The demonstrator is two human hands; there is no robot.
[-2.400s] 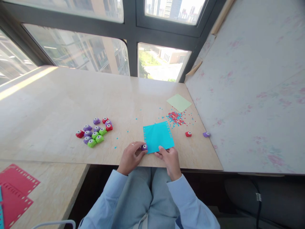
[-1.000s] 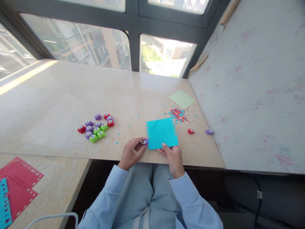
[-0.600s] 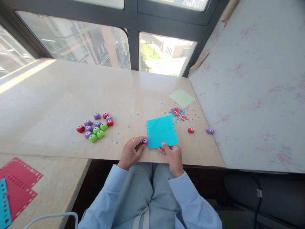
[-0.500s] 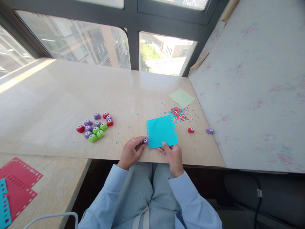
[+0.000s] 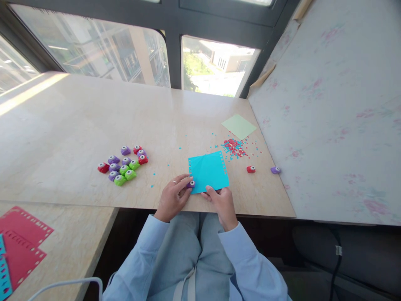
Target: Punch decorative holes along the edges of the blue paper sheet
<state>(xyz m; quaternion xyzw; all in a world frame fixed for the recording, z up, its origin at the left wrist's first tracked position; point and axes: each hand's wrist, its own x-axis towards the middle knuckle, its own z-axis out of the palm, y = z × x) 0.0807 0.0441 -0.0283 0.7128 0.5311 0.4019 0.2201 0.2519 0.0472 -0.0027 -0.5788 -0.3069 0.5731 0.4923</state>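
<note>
Window-side corner, looking like a home room.
White, pink-flowered wallpaper [image 5: 340,144] is lining the right side; a dark grey window frame [image 5: 174,58] is facing pale buildings [image 5: 230,60] outside; a cream, marbled-looking tabletop [image 5: 84,113] is running along beneath.

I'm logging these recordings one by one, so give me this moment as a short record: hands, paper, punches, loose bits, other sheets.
Left hand: grips a dark purple punch at the near left of the turquoise paper
Right hand: pinches that paper's near edge
Paper: holes along left and right edges
Other punches: a red, purple and green cluster at left; a lone red punch and lone light purple punch at right
Loose bits: red and blue confetti beyond the paper
Other sheets: pale green paper; red punched sheets and blue punched paper, lower left
</note>
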